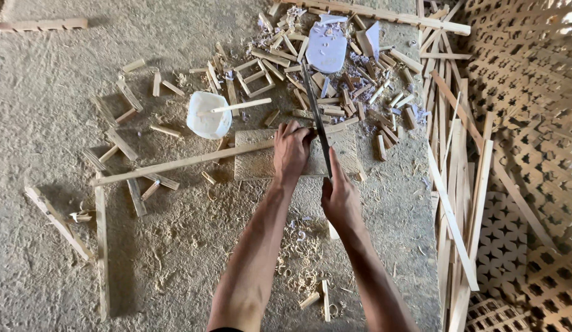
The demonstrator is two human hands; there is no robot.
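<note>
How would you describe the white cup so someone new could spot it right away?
Start at the flat wooden block that the left hand presses on. Just up and left of it stands the white cup with a pale stick lying across its rim. It is the only round white container among the wood offcuts.

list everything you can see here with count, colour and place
long wooden strip: one, pale wood, lying across the board, pinned by the left hand
wooden board: one, tan, flat on the floor at centre
saw: one, dark thin blade, held by the right hand over the board
plastic container: one, white, left of the board, a stick across its top
short offcuts: many, pale wood, scattered above the board
loose strips: many, pale wood, piled at right
lattice panels: several, pale wood, far right
shavings: many, pale, between the arms
left hand: on the strip
right hand: gripping the saw
</note>
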